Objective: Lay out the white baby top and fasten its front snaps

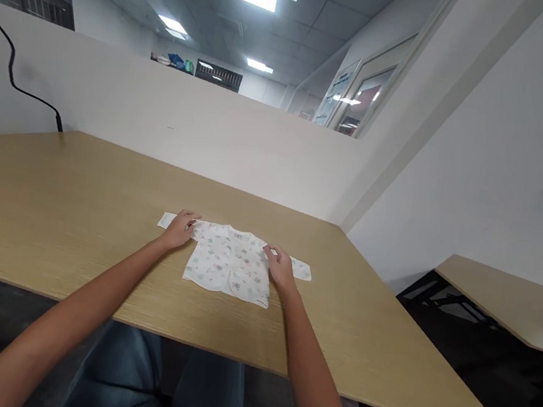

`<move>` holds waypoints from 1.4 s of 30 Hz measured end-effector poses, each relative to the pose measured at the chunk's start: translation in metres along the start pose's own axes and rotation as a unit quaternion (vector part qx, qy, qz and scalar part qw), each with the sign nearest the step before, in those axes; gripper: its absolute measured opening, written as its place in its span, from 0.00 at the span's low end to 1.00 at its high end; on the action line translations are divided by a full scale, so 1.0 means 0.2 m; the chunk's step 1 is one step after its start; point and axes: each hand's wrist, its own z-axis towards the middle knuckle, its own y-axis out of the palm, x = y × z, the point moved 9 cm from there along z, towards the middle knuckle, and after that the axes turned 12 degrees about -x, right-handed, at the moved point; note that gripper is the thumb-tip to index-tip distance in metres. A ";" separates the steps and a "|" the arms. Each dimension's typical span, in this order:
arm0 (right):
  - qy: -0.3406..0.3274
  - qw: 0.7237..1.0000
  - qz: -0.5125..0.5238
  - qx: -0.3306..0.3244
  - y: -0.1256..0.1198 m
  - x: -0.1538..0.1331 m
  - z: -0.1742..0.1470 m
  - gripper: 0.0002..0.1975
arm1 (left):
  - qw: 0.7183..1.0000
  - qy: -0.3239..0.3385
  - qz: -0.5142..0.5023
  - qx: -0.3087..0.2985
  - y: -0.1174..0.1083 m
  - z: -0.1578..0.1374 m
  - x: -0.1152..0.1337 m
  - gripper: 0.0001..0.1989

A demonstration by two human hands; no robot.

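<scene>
A small white baby shirt with a pastel print lies spread flat on the wooden table, collar away from me and sleeves out to both sides. My left hand rests over the left sleeve close to the shoulder, its thumb and fingers closed on the cloth. At the opposite shoulder, my right hand has curled fingers pinching the fabric by the sleeve seam. Both sleeve ends stick out beyond my hands. Parts of the sleeves are hidden under them.
The wooden table reaches to a low white partition at the back. A black cable comes down at the far left. Another table stands to the right, past a white wall. My legs are under the front edge.
</scene>
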 end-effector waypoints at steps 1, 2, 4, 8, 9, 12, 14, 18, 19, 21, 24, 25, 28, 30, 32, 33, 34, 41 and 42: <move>-0.004 1.000 0.002 -0.001 0.00 0.00 0.00 0.21 | 1.000 -0.001 -0.006 -0.008 0.01 0.00 0.00 0.19; -0.008 1.000 0.003 -0.002 0.00 -0.01 0.00 0.21 | 1.000 -0.004 -0.012 -0.017 0.01 0.00 0.00 0.18; -0.013 1.000 0.004 0.000 0.00 -0.01 0.01 0.20 | 0.999 -0.015 -0.020 -0.033 0.03 0.01 -0.01 0.17; -0.015 1.000 0.009 0.003 0.00 0.00 0.01 0.19 | 0.997 -0.024 -0.058 -0.046 0.05 0.00 -0.01 0.17; -0.016 1.000 0.010 0.004 0.00 0.00 0.01 0.19 | 0.996 -0.022 -0.069 -0.049 0.05 0.00 0.00 0.17; -0.022 1.000 0.004 0.011 0.00 0.01 0.01 0.19 | 0.994 -0.012 -0.079 -0.073 0.06 -0.02 0.05 0.14; -0.028 0.999 0.004 0.019 -0.01 0.01 0.01 0.20 | 0.993 -0.005 -0.074 -0.092 0.07 -0.02 0.09 0.12; -0.047 0.998 0.021 0.029 -0.02 -0.01 0.02 0.20 | 0.992 0.002 -0.068 -0.104 0.06 -0.03 0.13 0.11; -0.054 0.998 0.023 0.031 -0.02 -0.01 0.03 0.20 | 0.992 0.003 -0.066 -0.106 0.06 -0.03 0.14 0.10; -0.072 0.996 0.022 0.037 -0.02 -0.02 0.03 0.20 | 0.992 0.008 -0.057 -0.114 0.06 -0.03 0.14 0.09; -0.095 0.994 0.022 0.052 -0.03 0.00 0.05 0.21 | 0.989 0.029 -0.041 -0.139 0.08 -0.04 0.15 0.08; -0.098 0.993 0.025 0.059 -0.03 0.01 0.05 0.22 | 0.988 0.037 -0.036 -0.147 0.09 -0.04 0.16 0.08; -0.091 0.992 0.041 0.083 -0.05 0.05 0.06 0.28 | 0.984 0.052 -0.022 -0.167 0.11 -0.05 0.18 0.07; -0.068 0.992 0.055 0.094 -0.06 0.06 0.06 0.32 | 0.983 0.051 -0.021 -0.174 0.12 -0.06 0.19 0.06; -0.037 0.992 0.074 0.098 -0.07 0.07 0.05 0.35 | 0.983 0.048 -0.030 -0.174 0.12 -0.06 0.19 0.07; -0.025 0.991 0.084 0.099 -0.08 0.07 0.05 0.36 | 0.984 0.048 -0.036 -0.170 0.11 -0.05 0.20 0.07; -0.017 0.990 0.092 0.101 -0.08 0.06 0.04 0.36 | 0.985 0.049 -0.042 -0.162 0.11 -0.05 0.20 0.07; -0.044 0.978 0.180 0.093 -0.10 -0.02 0.00 0.28 | 0.987 0.088 -0.115 -0.069 0.03 -0.04 0.23 0.15; -0.043 0.979 0.187 0.072 -0.07 -0.02 0.00 0.28 | 0.987 0.086 -0.121 -0.059 0.02 -0.04 0.23 0.18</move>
